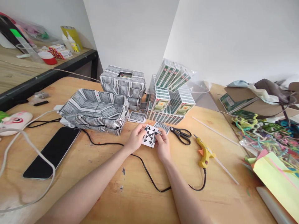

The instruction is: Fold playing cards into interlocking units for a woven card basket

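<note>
Between my hands is a playing card point(149, 136), face up and showing black clubs. My left hand point(137, 137) pinches its left edge with the thumb on top. On the opposite edge, my right hand point(162, 144) grips it in the same way. Just beyond my right hand a face-down card point(161, 127) lies on the table. Black-handled scissors point(181, 134) rest to the right of it, and a yellow hot glue gun point(205, 152) with a clear glue stick in its back lies farther right. Whether more cards sit beneath the held one is hidden.
An open basket made of cards point(93, 105) stands at left, before a card-covered box point(123, 81). Stacked card packs point(161, 99) rise behind my hands. A phone point(52, 152) lies left, a black cord point(149, 175) crosses the wooden table, and colourful pipe cleaners point(271, 133) pile up right.
</note>
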{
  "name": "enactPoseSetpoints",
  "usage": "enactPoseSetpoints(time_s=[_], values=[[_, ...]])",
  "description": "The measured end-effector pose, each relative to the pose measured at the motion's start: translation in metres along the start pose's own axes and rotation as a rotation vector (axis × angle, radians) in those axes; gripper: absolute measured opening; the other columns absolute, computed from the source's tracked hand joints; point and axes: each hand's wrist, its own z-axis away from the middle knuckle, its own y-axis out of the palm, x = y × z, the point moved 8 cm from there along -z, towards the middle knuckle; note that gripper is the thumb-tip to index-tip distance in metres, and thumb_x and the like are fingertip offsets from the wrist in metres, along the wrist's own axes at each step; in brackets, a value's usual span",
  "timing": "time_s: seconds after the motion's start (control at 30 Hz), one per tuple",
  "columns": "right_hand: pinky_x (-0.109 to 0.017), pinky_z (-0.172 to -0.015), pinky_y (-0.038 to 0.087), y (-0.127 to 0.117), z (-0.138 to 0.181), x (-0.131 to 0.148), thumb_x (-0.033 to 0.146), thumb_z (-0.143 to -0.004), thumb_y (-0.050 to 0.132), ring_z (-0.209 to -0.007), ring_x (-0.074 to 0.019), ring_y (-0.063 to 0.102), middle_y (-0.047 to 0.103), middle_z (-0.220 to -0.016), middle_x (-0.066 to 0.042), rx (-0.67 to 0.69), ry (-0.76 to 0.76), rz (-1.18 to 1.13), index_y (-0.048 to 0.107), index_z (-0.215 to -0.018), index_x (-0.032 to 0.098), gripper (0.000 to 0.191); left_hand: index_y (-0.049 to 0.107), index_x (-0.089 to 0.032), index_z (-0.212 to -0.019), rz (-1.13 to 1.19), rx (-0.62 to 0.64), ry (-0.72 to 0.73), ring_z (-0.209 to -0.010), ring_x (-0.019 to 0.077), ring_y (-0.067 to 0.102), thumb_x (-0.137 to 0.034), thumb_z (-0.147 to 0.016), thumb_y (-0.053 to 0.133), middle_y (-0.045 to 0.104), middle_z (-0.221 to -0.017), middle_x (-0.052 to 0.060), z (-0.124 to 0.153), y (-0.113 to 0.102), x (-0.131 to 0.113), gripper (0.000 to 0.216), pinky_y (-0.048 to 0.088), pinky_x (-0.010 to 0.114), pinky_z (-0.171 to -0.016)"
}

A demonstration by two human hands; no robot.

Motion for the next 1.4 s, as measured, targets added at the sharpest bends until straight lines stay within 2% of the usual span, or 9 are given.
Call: enactPoseSetpoints(time_s=[0.23, 0.5, 0.67, 0.83, 1.1, 1.17, 1.23, 1.33, 1.4], values=[[-0.021, -0.05, 0.037, -0.002, -0.001, 0.0, 0.03, -0.075, 0.053, -0.054, -0.0103, 0.045, 0.052, -0.066, 0.005, -0.016, 0.003, 0.059, 0.051, -0.087, 0.024, 0.014, 0.049, -0.018, -0.08, 0.022, 0.015, -0.035, -0.045, 0.0067, 0.037, -0.021, -0.073, 0.045, 0.041, -0.055, -0.007, -0.002, 0.0, 0.002, 0.008, 0.031, 0.016, -0.042], [-0.02, -0.047, 0.033, 0.0, 0.001, 0.002, 0.029, -0.072, 0.053, -0.051, -0.0101, 0.041, 0.048, -0.061, 0.005, -0.028, 0.02, 0.03, 0.051, -0.08, 0.022, 0.01, 0.05, -0.017, -0.079, -0.064, 0.011, 0.028, -0.056, 0.0088, 0.044, -0.019, -0.073, 0.043, 0.048, -0.065, -0.004, -0.001, -0.002, -0.004, 0.01, 0.036, 0.018, -0.051], [-0.021, -0.045, 0.031, 0.0, 0.001, 0.002, 0.029, -0.068, 0.054, -0.049, -0.0101, 0.039, 0.047, -0.06, 0.005, -0.058, 0.057, 0.013, 0.053, -0.076, 0.022, 0.011, 0.052, -0.017, -0.074, -0.103, -0.006, 0.07, -0.058, 0.01, 0.046, -0.018, -0.071, 0.042, 0.051, -0.065, -0.003, -0.002, -0.005, -0.008, 0.01, 0.038, 0.02, -0.054], [-0.021, -0.043, 0.03, 0.001, 0.001, -0.002, 0.027, -0.066, 0.056, -0.047, -0.01, 0.039, 0.047, -0.057, 0.006, -0.054, 0.131, -0.086, 0.055, -0.075, 0.023, 0.011, 0.058, -0.017, -0.073, -0.142, -0.008, 0.145, -0.068, 0.0119, 0.052, -0.015, -0.072, 0.042, 0.057, -0.074, -0.001, -0.001, -0.005, -0.014, 0.015, 0.041, 0.022, -0.061], [-0.019, -0.041, 0.034, -0.002, -0.001, -0.007, 0.024, -0.064, 0.058, -0.047, -0.0093, 0.044, 0.052, -0.058, 0.005, -0.07, 0.162, -0.147, 0.056, -0.073, 0.022, 0.009, 0.058, -0.016, -0.07, -0.168, -0.031, 0.169, -0.065, 0.0118, 0.051, -0.017, -0.073, 0.043, 0.058, -0.072, 0.0, 0.0, -0.006, -0.015, 0.015, 0.041, 0.021, -0.058], [-0.019, -0.038, 0.034, 0.0, -0.001, -0.007, 0.023, -0.065, 0.056, -0.044, -0.0097, 0.044, 0.051, -0.056, 0.005, -0.04, 0.159, -0.151, 0.055, -0.075, 0.022, 0.01, 0.058, -0.016, -0.07, -0.184, -0.042, 0.163, -0.062, 0.0113, 0.05, -0.018, -0.073, 0.043, 0.056, -0.069, 0.0, 0.0, -0.007, -0.016, 0.015, 0.039, 0.021, -0.055], [-0.02, -0.034, 0.035, 0.006, 0.0, -0.007, 0.026, -0.066, 0.052, -0.042, -0.011, 0.046, 0.053, -0.056, 0.004, 0.046, 0.179, -0.19, 0.054, -0.08, 0.022, 0.015, 0.058, -0.017, -0.071, -0.205, -0.054, 0.159, -0.057, 0.0103, 0.047, -0.019, -0.073, 0.043, 0.054, -0.065, -0.001, 0.001, -0.008, -0.016, 0.015, 0.037, 0.02, -0.05], [-0.021, -0.03, 0.035, 0.015, 0.003, -0.011, 0.038, -0.072, 0.046, -0.042, -0.013, 0.049, 0.056, -0.058, 0.002, 0.155, 0.263, -0.238, 0.052, -0.087, 0.021, 0.023, 0.059, -0.017, -0.072, -0.239, -0.056, 0.16, -0.051, 0.0092, 0.044, -0.018, -0.073, 0.043, 0.052, -0.061, -0.002, 0.003, -0.008, -0.016, 0.015, 0.034, 0.019, -0.046], [-0.021, -0.029, 0.036, 0.016, 0.004, -0.015, 0.046, -0.075, 0.046, -0.042, -0.0132, 0.05, 0.056, -0.058, 0.001, 0.153, 0.301, -0.217, 0.052, -0.085, 0.02, 0.028, 0.059, -0.017, -0.073, -0.258, -0.039, 0.167, -0.051, 0.009, 0.044, -0.019, -0.073, 0.043, 0.054, -0.062, -0.002, 0.005, -0.006, -0.016, 0.016, 0.034, 0.019, -0.046]])
